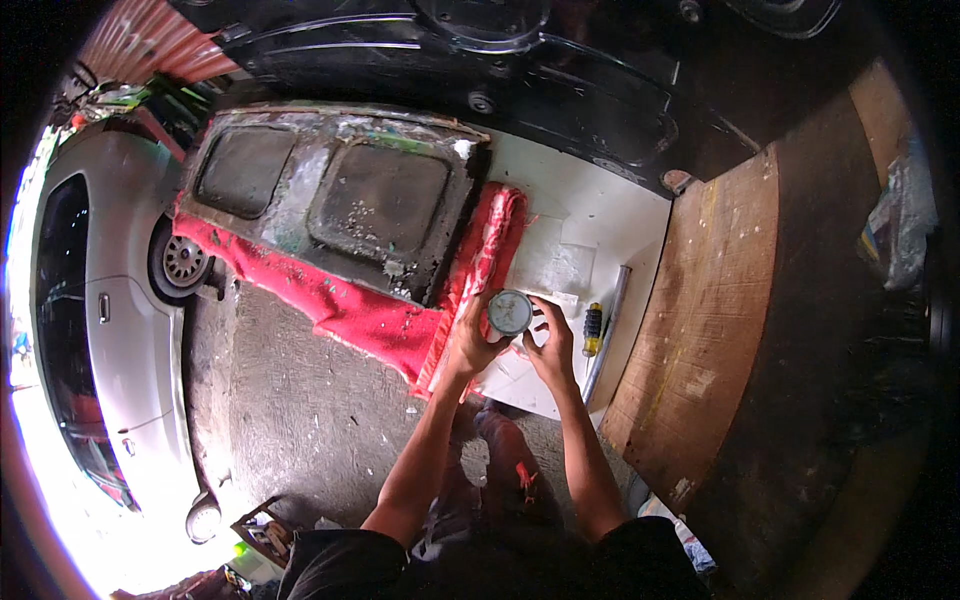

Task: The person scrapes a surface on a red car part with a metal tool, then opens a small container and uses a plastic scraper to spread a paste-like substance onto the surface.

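Your left hand point(472, 340) and right hand point(552, 348) are clamped around opposite sides of a round can point(510, 313) with a pale grey-green top, over a white surface point(630, 220). Any lettering on it is too small to read. To its right, a yellow-and-black tool point(592, 330) lies beside a grey tube point(607, 335); to its left is red cloth point(300, 285).

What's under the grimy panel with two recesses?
Red cloth shows along the near edge of the panel. How far the cloth runs underneath, and whatever else lies there, is covered by the panel.
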Action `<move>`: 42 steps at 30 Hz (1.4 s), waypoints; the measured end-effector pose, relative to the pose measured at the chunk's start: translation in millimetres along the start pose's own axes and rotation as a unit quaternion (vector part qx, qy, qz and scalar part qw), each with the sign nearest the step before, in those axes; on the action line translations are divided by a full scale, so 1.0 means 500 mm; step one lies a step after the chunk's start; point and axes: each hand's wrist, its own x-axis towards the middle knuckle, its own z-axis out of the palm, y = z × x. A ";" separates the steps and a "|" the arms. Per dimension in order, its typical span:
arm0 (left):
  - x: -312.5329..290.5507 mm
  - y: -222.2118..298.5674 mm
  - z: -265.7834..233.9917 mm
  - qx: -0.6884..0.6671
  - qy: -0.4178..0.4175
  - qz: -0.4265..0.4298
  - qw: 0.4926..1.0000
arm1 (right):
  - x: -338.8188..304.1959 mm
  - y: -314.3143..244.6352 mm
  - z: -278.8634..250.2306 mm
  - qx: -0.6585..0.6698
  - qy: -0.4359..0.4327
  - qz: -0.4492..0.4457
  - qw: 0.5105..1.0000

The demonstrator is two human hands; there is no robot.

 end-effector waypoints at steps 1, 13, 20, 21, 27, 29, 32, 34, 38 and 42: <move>0.008 0.020 -0.018 -0.009 0.011 0.010 1.000 | 0.014 -0.024 -0.003 0.006 -0.005 -0.011 1.000; -0.076 0.168 -0.299 -0.150 0.095 0.058 0.982 | 0.049 -0.349 0.066 0.111 -0.158 -0.083 0.978; -0.090 0.091 -0.439 -0.185 0.116 0.081 0.973 | 0.068 -0.432 0.222 0.091 -0.165 -0.122 0.974; -0.088 0.081 -0.458 -0.267 0.102 0.046 0.957 | 0.073 -0.436 0.251 0.093 -0.161 -0.117 0.976; -0.041 0.042 -0.606 -0.160 0.072 0.059 0.983 | 0.120 -0.563 0.401 -0.096 -0.109 -0.162 0.976; -0.031 0.032 -0.645 -0.107 0.094 0.053 0.988 | 0.138 -0.601 0.439 -0.124 -0.108 -0.176 0.971; -0.005 0.028 -0.715 0.064 0.094 0.146 0.983 | 0.151 -0.618 0.493 -0.167 -0.088 -0.192 0.963; 0.001 0.024 -0.742 0.052 0.074 0.137 0.987 | 0.153 -0.610 0.525 -0.177 -0.089 -0.175 0.964; 0.008 0.005 -0.763 0.060 0.053 0.139 0.987 | 0.151 -0.609 0.556 -0.192 -0.071 -0.193 0.960; 0.007 -0.020 -0.758 -0.003 0.059 0.109 0.992 | 0.161 -0.605 0.562 -0.132 -0.061 -0.185 0.972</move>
